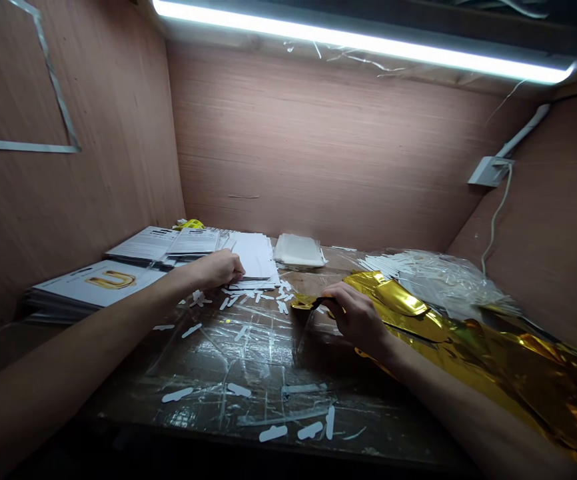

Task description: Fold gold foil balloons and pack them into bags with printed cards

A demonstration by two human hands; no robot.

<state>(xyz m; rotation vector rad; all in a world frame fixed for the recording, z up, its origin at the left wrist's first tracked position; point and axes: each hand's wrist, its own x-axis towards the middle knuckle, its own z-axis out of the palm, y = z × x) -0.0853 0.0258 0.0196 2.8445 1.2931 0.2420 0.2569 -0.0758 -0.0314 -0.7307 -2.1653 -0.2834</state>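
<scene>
My left hand (224,268) is closed at the left edge of a stack of white cards (256,257). Its fingertips touch the cards, but what they pinch is hidden. To the right, my right hand (352,310) grips the end of a gold foil balloon (403,300), flat and uninflated. A small gold tip (301,302) sticks out to the left of the fingers. More shiny gold foil (498,373) spreads under and beyond my right forearm. Between the hands lie several small white die-cut paper scraps (282,307).
Printed packs (81,283) with a gold letter picture are piled at left. Clear plastic sleeves (299,250) lie at the back. White straws (383,265) and a plastic bag (433,273) are at right. Paper scraps (273,433) dot the front of the taped table (203,367). Wooden walls enclose it.
</scene>
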